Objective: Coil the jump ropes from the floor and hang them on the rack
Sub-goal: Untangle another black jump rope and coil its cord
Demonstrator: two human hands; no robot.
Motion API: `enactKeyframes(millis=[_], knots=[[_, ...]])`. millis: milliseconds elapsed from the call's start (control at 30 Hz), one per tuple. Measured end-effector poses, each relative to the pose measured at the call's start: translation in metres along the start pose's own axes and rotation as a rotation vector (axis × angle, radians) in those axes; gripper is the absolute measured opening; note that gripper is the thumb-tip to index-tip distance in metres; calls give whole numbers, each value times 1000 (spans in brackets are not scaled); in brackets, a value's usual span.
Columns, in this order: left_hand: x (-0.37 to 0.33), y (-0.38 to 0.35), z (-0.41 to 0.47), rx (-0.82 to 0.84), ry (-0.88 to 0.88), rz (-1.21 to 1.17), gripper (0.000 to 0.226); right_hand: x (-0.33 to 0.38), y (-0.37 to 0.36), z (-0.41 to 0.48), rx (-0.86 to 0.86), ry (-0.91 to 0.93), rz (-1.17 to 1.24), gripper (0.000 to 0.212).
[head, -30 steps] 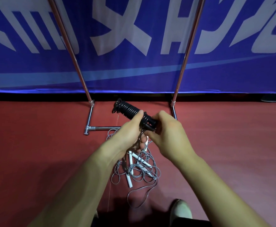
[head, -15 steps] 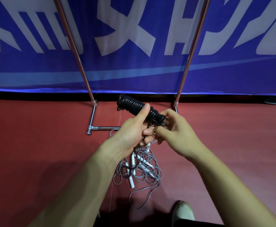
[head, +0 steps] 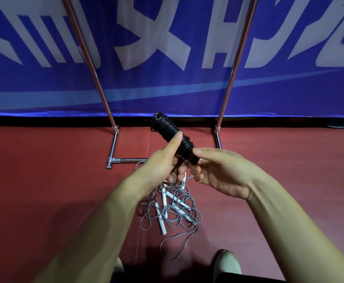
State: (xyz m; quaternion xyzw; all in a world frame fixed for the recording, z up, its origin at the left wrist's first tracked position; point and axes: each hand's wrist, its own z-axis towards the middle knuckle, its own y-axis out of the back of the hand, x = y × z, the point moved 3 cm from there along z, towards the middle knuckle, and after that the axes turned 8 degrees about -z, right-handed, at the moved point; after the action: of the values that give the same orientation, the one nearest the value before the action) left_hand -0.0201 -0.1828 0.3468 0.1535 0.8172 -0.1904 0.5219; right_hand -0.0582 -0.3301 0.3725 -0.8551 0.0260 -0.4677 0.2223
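Note:
A black jump rope (head: 168, 129), wound tightly into a thick coil around its handles, is held up in front of me. My left hand (head: 163, 162) grips it from below, thumb pressed along the coil. My right hand (head: 216, 170) pinches the coil's near end between thumb and fingers. On the red floor beneath lies a tangle of grey jump ropes (head: 175, 213) with white handles. The metal rack (head: 114, 146) stands just beyond, its two uprights rising against the banner and its top out of view.
A blue banner (head: 167, 58) with large white characters forms a wall behind the rack. The rack's base bar (head: 130, 160) lies on the red floor (head: 44, 180) near the grey ropes. My two shoes (head: 227, 262) show at the bottom edge.
Both hands have lifted the black coil slightly higher. My right hand has shifted from wrapping over the coil's end to pinching it with the fingers more spread.

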Motion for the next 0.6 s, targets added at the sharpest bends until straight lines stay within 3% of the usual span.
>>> enactKeyframes(millis=[100, 167, 433, 600], knots=[[5, 2, 2, -28, 32, 82, 88, 0, -5, -1, -54, 32, -109, 30], [7, 3, 3, -42, 48, 93, 85, -1, -7, -1, -81, 38, -99, 26], [3, 2, -1, -28, 50, 64, 80, -2, -6, 4, -127, 86, -9, 28], [2, 5, -6, -44, 121, 117, 68, -6, 1, 7, -316, 202, -308, 36]])
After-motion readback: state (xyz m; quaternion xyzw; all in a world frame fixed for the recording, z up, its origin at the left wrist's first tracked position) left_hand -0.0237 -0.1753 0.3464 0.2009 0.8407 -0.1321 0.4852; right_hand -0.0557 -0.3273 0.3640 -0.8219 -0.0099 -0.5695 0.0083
